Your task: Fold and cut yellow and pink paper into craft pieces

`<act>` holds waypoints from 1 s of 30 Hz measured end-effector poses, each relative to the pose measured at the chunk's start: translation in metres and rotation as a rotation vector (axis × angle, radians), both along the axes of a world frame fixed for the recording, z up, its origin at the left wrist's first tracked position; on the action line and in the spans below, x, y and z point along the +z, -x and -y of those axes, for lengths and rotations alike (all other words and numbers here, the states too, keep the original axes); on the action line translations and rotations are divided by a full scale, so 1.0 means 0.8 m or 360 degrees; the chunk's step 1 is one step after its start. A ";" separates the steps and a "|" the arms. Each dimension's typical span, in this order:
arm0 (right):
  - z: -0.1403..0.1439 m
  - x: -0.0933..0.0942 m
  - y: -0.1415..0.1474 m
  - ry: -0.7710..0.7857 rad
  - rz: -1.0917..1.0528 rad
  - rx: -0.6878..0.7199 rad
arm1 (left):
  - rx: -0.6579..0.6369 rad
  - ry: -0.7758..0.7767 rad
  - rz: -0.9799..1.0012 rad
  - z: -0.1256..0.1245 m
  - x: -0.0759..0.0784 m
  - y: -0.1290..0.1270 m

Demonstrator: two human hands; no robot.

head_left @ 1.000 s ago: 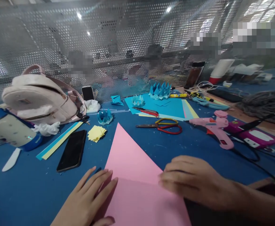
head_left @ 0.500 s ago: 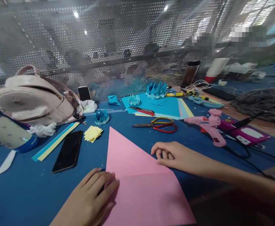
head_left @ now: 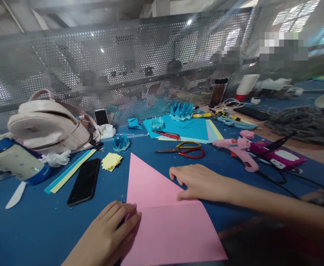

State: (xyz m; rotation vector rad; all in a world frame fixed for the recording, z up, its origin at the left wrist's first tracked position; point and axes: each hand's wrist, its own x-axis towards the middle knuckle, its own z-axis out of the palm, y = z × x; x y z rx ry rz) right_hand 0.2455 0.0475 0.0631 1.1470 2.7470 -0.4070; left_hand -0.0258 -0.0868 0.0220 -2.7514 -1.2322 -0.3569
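A sheet of pink paper (head_left: 164,229) lies before me, its upper part folded to a slanted edge that rises to a point at the far left. My left hand (head_left: 112,229) rests on the paper's left edge, fingers stretched out over it. At the slanted right edge is my right hand (head_left: 199,181), palm down, its thumb on the paper and its bent fingers apart from the thumb. Just beyond the paper lie red-and-yellow-handled scissors (head_left: 181,149). A stack of yellow paper pieces (head_left: 111,162) sits to the left of the paper's tip.
A black phone (head_left: 84,183), paper strips (head_left: 70,171), a bottle (head_left: 17,159) and a backpack (head_left: 48,125) stand or lie left. Blue folded-paper pieces (head_left: 181,111) and a utility knife (head_left: 167,135) are farther back. A pink glue gun (head_left: 239,149) with its cord lies right.
My right hand has opened from a loose curl, its thumb shifting left onto the paper. My left hand stays on the left edge. The view has tilted up slightly.
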 end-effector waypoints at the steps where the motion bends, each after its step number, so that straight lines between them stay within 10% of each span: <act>1: 0.001 0.001 0.001 0.0002 0.0020 0.0011 | -0.0030 -0.0006 -0.0014 -0.001 0.000 0.001; 10: -0.012 0.004 0.014 0.0121 0.0158 0.0080 | -0.0046 0.0251 0.0065 -0.014 0.014 0.012; 15: -0.012 0.008 0.025 0.0028 0.0243 0.0114 | 0.0228 0.0355 0.0317 -0.101 0.019 0.028; 21: -0.010 0.013 0.025 0.0117 0.0127 0.0111 | -0.0139 0.0598 0.0051 -0.212 0.030 0.018; 30: -0.020 0.010 0.013 0.0287 -0.0179 -0.0005 | -0.0195 0.0916 0.0156 -0.263 0.036 -0.004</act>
